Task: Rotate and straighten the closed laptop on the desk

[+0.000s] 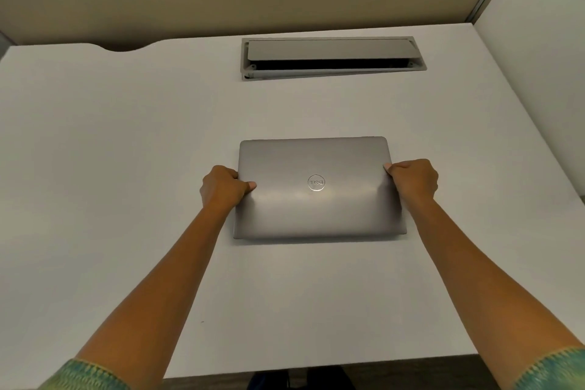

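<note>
Gripping the short sides, I have my left hand (221,187) curled around the left edge of the closed, flat silver-grey metal laptop (318,190), thumb lying on the lid and fingers tucked under or against the side. My right hand (414,182) is curled the same way on the right edge, thumb tip just on the lid's rim. The laptop has rounded corners and a round logo (316,182) at the lid's centre, reading upside down from where I look. It lies on the white desk (110,152), midway between the near and far edges, right of centre, its long sides roughly parallel to the near edge. Beyond it, near the far edge, sits a grey rectangular cable hatch (332,57), its flap partly raised.
</note>
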A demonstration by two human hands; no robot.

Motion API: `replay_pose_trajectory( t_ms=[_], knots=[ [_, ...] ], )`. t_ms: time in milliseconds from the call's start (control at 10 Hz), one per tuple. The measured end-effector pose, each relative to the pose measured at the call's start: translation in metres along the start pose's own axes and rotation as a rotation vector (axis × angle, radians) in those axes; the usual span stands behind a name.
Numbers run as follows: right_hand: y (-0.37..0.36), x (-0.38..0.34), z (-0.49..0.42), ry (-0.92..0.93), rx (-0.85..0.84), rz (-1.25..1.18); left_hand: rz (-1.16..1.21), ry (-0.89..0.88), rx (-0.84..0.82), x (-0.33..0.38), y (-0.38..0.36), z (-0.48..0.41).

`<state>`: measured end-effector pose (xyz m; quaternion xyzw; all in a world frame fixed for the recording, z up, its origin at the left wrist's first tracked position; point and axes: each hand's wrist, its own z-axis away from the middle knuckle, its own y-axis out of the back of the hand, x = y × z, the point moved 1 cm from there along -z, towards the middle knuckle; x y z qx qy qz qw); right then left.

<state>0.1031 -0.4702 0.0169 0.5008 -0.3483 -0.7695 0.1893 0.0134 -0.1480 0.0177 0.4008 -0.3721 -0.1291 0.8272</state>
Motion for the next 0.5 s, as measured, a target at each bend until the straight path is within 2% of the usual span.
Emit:
replay_pose_trajectory(
  t_ms=[200, 300, 400, 500],
  knots=[
    [-0.004, 0.001, 0.008, 0.037, 0.042, -0.013, -0.059, -0.003, 0.0, 0.001, -0.003, 0.002],
    [-0.011, -0.003, 0.021, 0.227, 0.066, 0.054, -0.169, -0.092, 0.1, 0.002, -0.009, 0.011],
    [-0.018, -0.024, 0.031, 0.629, 0.214, 0.228, -0.217, -0.371, 0.308, 0.019, -0.008, 0.021],
    [-0.021, -0.057, 0.037, 0.905, 0.274, 0.348, -0.339, -0.621, 0.435, 0.049, -0.002, 0.027]
  ],
)
